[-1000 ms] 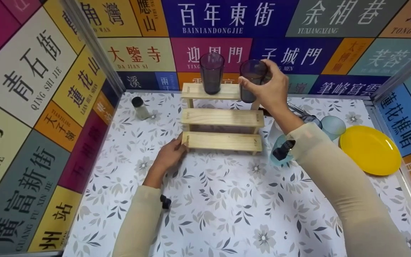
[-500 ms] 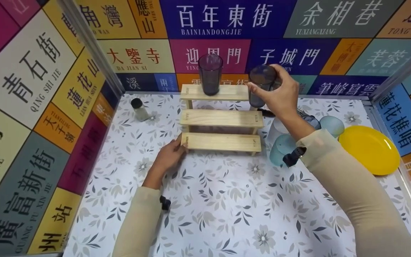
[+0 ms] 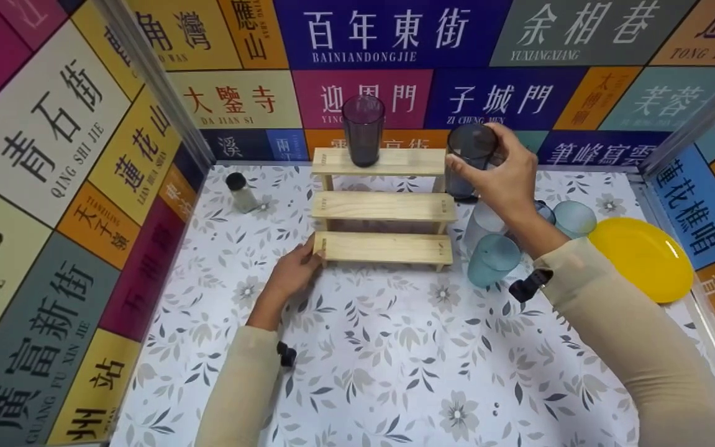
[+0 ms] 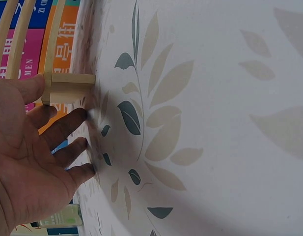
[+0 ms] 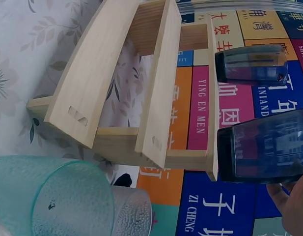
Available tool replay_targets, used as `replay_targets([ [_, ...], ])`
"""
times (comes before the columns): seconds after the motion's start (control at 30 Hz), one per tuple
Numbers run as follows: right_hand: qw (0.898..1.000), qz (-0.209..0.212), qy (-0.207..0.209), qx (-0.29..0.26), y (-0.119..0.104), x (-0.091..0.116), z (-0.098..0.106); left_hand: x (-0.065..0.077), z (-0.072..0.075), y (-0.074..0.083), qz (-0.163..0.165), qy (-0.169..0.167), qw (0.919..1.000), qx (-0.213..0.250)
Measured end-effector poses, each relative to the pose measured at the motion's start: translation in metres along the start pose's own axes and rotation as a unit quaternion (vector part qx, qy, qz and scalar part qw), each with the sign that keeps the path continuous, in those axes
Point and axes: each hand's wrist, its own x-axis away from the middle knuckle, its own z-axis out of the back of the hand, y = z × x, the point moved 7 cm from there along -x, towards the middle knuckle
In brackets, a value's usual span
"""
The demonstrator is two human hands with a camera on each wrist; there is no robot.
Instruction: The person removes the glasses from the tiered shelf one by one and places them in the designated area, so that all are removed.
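Observation:
My right hand (image 3: 506,177) grips a dark grey drinking glass (image 5: 264,147), thumb on one side and fingers on the other. The glass is upright at the right end of the top step of a three-tier wooden rack (image 3: 385,205). On that top step, left of centre, stands another dark glass (image 3: 363,131). My left hand (image 3: 295,270) holds the left end of the lowest step. In the left wrist view, thumb and forefinger pinch the board's end, while the other fingers (image 4: 70,152) are spread beside it.
Right of the rack stand a teal tumbler (image 3: 494,261) and a clear tumbler (image 5: 131,209), with a pale blue glass (image 3: 574,218) behind. A yellow plate (image 3: 642,261) lies farther right. A small black-capped jar (image 3: 242,192) stands at the left. Printed walls border the flowered table (image 3: 357,360).
My right hand has moved right and slightly down with the dark glass, from in front of the top step to its right end. My left hand has stayed on the rack.

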Motion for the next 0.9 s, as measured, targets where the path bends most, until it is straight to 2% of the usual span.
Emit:
replay_targets([
  [0.63,1.0,-0.001,0.003,0.006,0.019,0.025,0.033,0.004,0.001,0.003,0.017,0.005,0.9998,0.01],
  [0.9,0.999,-0.034,-0.005,0.02,0.026,0.035,0.05,0.003,0.0,0.003,0.019,0.001,0.9998,0.0],
])
